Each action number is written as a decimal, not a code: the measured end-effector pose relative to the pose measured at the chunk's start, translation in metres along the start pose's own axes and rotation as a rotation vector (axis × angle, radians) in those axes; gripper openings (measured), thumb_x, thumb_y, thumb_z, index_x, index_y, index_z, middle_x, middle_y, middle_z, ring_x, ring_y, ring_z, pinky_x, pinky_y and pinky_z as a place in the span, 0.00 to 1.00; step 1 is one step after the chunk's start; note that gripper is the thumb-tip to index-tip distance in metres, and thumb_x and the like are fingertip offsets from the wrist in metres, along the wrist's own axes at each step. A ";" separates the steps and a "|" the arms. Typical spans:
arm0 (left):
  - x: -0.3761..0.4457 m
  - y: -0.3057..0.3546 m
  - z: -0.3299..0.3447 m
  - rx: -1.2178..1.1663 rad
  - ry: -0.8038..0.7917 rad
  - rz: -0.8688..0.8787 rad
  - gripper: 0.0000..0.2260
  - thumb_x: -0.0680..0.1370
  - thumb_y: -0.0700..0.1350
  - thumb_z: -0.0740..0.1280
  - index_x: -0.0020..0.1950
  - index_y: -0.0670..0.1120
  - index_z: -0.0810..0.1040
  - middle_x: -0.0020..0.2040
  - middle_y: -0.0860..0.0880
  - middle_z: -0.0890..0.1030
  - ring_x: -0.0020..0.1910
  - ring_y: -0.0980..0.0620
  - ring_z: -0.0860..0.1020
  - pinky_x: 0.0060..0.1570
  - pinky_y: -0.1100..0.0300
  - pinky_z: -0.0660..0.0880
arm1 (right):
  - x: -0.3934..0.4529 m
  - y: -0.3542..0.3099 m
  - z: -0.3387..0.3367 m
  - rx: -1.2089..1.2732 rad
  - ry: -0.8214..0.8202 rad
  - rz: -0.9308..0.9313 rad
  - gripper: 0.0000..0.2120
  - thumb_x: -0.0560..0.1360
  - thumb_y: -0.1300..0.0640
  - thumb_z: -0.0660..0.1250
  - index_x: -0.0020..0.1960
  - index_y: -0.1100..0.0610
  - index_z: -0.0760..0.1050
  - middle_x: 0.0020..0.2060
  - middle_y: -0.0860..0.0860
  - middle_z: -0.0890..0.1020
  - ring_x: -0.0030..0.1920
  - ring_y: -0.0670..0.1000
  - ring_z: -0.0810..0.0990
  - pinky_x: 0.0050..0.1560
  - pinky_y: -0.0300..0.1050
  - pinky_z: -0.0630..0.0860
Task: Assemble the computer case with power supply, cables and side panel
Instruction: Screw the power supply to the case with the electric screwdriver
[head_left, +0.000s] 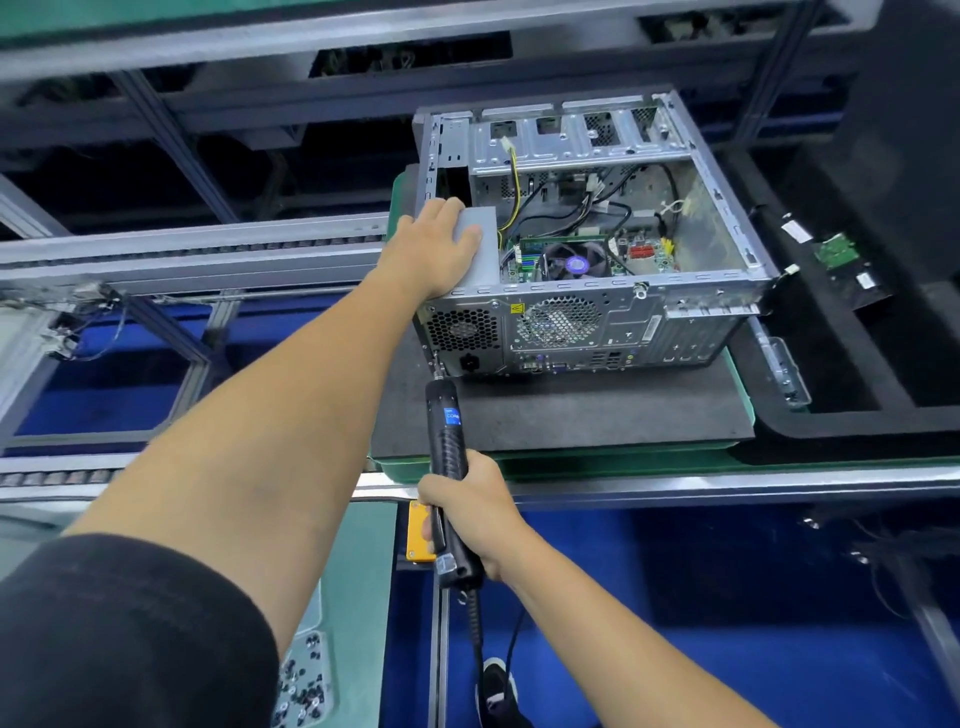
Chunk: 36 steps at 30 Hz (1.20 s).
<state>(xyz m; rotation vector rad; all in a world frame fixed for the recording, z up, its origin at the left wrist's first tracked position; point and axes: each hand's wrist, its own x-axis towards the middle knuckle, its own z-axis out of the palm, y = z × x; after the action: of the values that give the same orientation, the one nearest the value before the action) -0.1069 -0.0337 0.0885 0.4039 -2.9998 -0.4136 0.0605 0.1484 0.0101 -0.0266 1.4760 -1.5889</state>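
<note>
On a black foam mat (597, 410) lies the case (587, 291), open side up, rear panel toward the camera. Mat sits on a green tray (571, 460).

Left hand (434, 249): palm down on the grey power supply (475, 260), which is seated in the case's near-left corner. Fingers nearly straight, spread over its top face, pressing flat; nothing gripped. Forearm bare, dark sleeve (130, 634) at the elbow.

Right hand (475, 514): fingers wrapped fully round the handle of a black electric screwdriver (449, 467). Tool points up toward the case; its tip meets the rear panel at the lower-left corner, just left of the power socket (470, 362). Exact contact point too small to resolve. Coiled cord hangs from the tool's base.

Inside the case, right of the power supply: motherboard with a CPU fan (574, 262), loose black and yellow cables (561, 208) above it. Drive bays (571, 137) along the far wall.

Right of the case, apart from it: green circuit board (836, 249) in a black foam tray (883, 364).

Well below-left of the case: scattered dark screws (304, 686) on a pale surface. Orange box (420, 530) just left of the right hand.
</note>
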 end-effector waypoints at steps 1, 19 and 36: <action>0.000 0.000 -0.001 -0.002 -0.004 -0.003 0.22 0.82 0.55 0.50 0.74 0.46 0.61 0.71 0.46 0.65 0.62 0.37 0.67 0.61 0.47 0.64 | 0.000 0.000 -0.001 0.009 -0.009 0.003 0.11 0.68 0.63 0.66 0.46 0.58 0.66 0.28 0.54 0.74 0.24 0.52 0.75 0.27 0.45 0.75; -0.003 0.002 -0.002 -0.032 0.008 -0.019 0.23 0.82 0.55 0.50 0.75 0.47 0.59 0.73 0.48 0.64 0.64 0.37 0.65 0.61 0.47 0.64 | 0.002 0.002 0.005 -0.027 0.057 -0.001 0.12 0.66 0.60 0.67 0.45 0.57 0.66 0.29 0.51 0.73 0.26 0.53 0.76 0.28 0.46 0.76; -0.066 -0.020 0.010 -0.710 0.499 -0.665 0.08 0.81 0.44 0.53 0.47 0.43 0.69 0.45 0.49 0.72 0.39 0.52 0.69 0.36 0.56 0.62 | -0.001 -0.001 -0.007 -0.136 0.064 -0.017 0.15 0.68 0.62 0.71 0.45 0.56 0.65 0.34 0.53 0.72 0.25 0.52 0.75 0.28 0.45 0.74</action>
<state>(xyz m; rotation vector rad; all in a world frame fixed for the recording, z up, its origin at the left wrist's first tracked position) -0.0394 -0.0316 0.0701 1.1864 -1.9937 -1.1550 0.0566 0.1543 0.0101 -0.0667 1.6353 -1.5132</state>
